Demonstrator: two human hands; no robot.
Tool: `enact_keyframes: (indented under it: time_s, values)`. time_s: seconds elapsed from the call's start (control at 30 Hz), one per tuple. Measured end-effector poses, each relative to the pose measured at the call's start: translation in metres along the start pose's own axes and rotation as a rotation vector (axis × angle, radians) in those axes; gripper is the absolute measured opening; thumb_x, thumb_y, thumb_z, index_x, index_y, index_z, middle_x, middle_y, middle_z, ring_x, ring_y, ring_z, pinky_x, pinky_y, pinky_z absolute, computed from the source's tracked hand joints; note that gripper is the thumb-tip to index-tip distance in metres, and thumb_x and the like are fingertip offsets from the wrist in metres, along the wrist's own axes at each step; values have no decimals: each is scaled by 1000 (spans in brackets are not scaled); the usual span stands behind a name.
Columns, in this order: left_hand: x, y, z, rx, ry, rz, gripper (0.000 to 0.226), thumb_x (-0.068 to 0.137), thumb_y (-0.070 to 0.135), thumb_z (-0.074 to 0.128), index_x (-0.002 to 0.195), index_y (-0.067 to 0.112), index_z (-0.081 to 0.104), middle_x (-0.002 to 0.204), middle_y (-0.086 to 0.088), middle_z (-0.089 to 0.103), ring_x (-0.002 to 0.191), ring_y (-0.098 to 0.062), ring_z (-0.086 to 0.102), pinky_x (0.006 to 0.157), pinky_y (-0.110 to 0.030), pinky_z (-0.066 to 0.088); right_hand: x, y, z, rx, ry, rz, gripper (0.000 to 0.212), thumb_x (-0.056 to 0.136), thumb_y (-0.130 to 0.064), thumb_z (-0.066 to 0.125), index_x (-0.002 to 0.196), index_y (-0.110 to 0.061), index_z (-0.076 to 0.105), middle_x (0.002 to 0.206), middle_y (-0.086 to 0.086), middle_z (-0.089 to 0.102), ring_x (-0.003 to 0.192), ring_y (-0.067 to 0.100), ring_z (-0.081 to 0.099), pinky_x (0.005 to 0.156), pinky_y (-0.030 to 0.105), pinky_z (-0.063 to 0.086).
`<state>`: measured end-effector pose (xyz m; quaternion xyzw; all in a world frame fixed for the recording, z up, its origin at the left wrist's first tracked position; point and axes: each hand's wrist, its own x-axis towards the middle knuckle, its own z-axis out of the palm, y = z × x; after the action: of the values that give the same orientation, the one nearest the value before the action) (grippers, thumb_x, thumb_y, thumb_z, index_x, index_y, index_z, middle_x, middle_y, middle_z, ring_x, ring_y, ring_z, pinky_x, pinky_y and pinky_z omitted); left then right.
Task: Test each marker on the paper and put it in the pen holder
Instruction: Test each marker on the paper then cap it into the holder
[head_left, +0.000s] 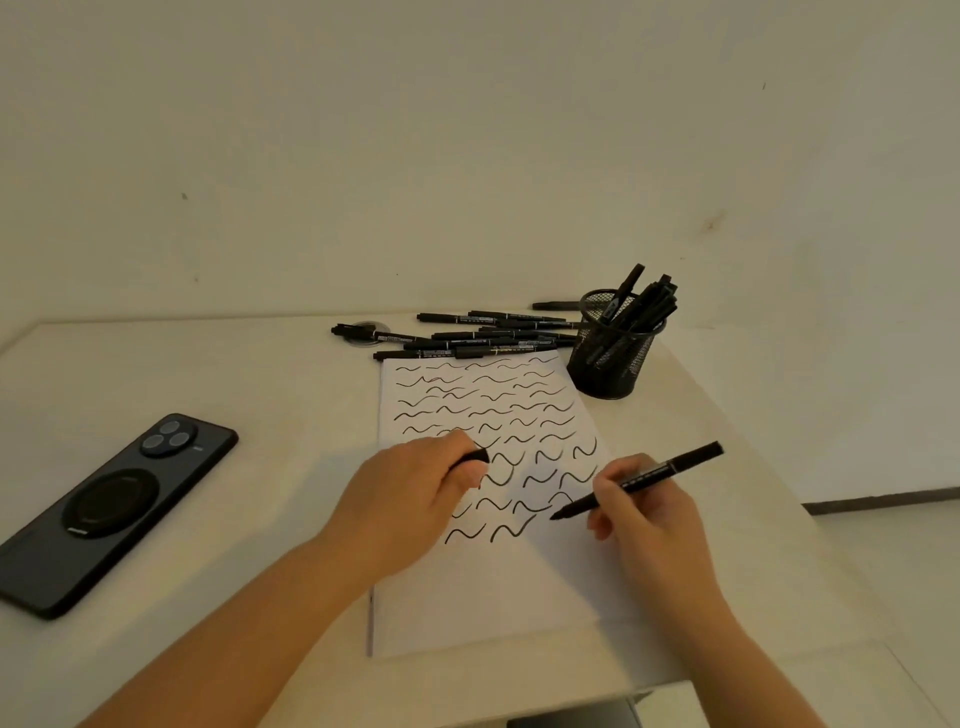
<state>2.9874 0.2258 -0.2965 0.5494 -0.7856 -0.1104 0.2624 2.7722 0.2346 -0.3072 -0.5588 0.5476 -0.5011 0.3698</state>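
Observation:
A white sheet of paper (498, 597) lies on the table, covered in several rows of black wavy strokes. My right hand (647, 519) grips a black marker (670, 470) like a pen, its tip pointing down-left just above the paper beside the lowest row of strokes. My left hand (410, 499) rests on the paper and pinches the marker's black cap (475, 457). A black mesh pen holder (613, 353) stands at the paper's far right corner with several markers in it. A pile of loose black markers (467, 338) lies beyond the paper's top edge.
A dark phone (114, 504) lies face down at the left of the table. A small clear round disc (369, 330) sits by the marker pile. The wall runs close behind the table; the table's right edge drops off past the pen holder.

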Motion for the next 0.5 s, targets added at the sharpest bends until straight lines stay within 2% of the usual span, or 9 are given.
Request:
enact_keyframes:
  time_s: [0.07, 0.13, 0.27, 0.37, 0.43, 0.5]
  values:
    - [-1, 0, 10, 123, -16, 49, 26, 95, 42, 32, 98, 26, 51, 76, 16, 49, 77, -5, 43, 62, -24, 31, -3, 6, 2, -53, -15, -10, 20, 84, -9, 55, 69, -22, 57, 54, 1, 64, 49, 8, 56, 50, 14, 42]
    - [-1, -5, 15, 149, -16, 59, 29, 95, 42, 31, 103, 24, 52, 90, 12, 54, 91, -7, 45, 67, -24, 36, -4, 9, 3, -92, -34, -30, 19, 83, -14, 56, 70, -28, 57, 56, -1, 65, 53, 9, 58, 53, 17, 44]
    - [-5, -11, 13, 81, -35, 43, 31, 96, 42, 32, 103, 21, 55, 94, 8, 59, 96, -11, 48, 74, -31, 45, -7, 9, 4, -141, -101, -47, 6, 78, -28, 55, 73, -31, 57, 61, -2, 67, 59, 16, 60, 60, 33, 47]
    - [-4, -9, 12, 58, -45, 41, 38, 92, 45, 29, 100, 20, 56, 91, 8, 59, 93, -11, 49, 74, -33, 46, -6, 12, 2, -192, -52, -60, 13, 80, -21, 55, 71, -30, 55, 60, 5, 64, 55, 19, 54, 52, 28, 41]
    - [-4, -9, 12, 46, -41, 33, 39, 90, 46, 28, 98, 21, 57, 88, 10, 58, 91, -10, 49, 72, -32, 46, -5, 14, 1, -216, -12, -64, 17, 81, -17, 55, 69, -28, 52, 59, 9, 60, 46, 13, 45, 45, 22, 34]
    - [-5, -9, 10, 34, -40, 24, 34, 93, 45, 32, 97, 21, 56, 84, 12, 54, 89, -8, 47, 71, -30, 45, -6, 14, 1, -238, 33, -69, 12, 80, -22, 53, 69, -27, 51, 59, 6, 59, 43, 8, 41, 42, 18, 30]
